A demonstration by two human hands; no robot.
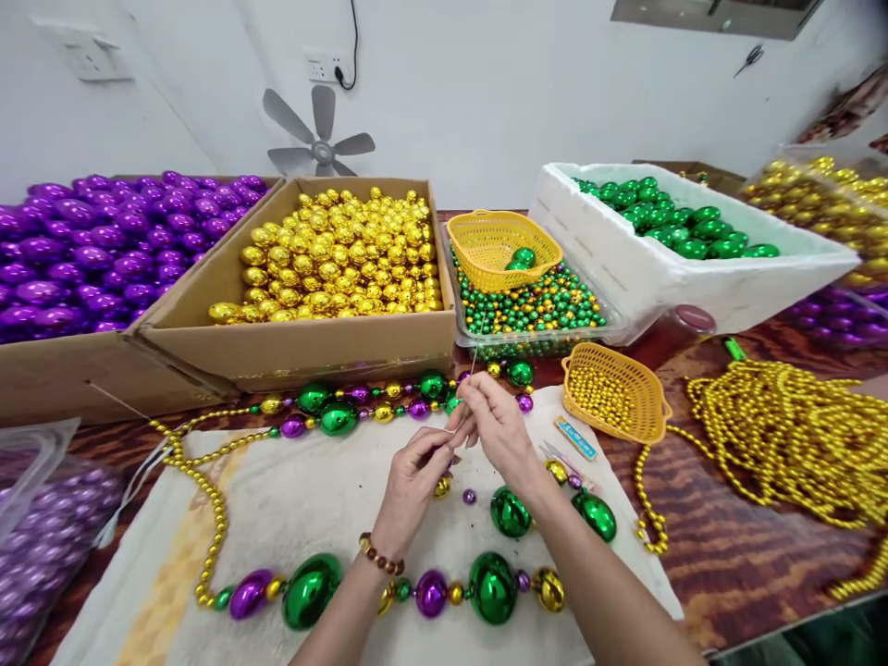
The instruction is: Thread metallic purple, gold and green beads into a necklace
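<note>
My left hand [416, 476] and my right hand [494, 427] meet above the white cloth [264, 504], fingertips pinched close together. A thin needle [474, 356] sticks up from my right fingers. Between the hands runs a fine pale thread, partly hidden by the fingers. Below them lies a bead garland with large green balls [493, 587], purple balls [431, 593] and small gold ones, joined to a gold bead chain [220, 518]. One loose purple bead [470, 497] rests on the cloth. Behind my hands stretches another part of the garland [338, 418].
Cardboard boxes of purple balls [90, 259] and gold balls [339, 254] stand at the back. A yellow basket [478, 242] sits on a tray of small beads [534, 310]. To the right are a foam box [597, 250], a smaller basket [648, 430] and heaped gold chains [783, 444].
</note>
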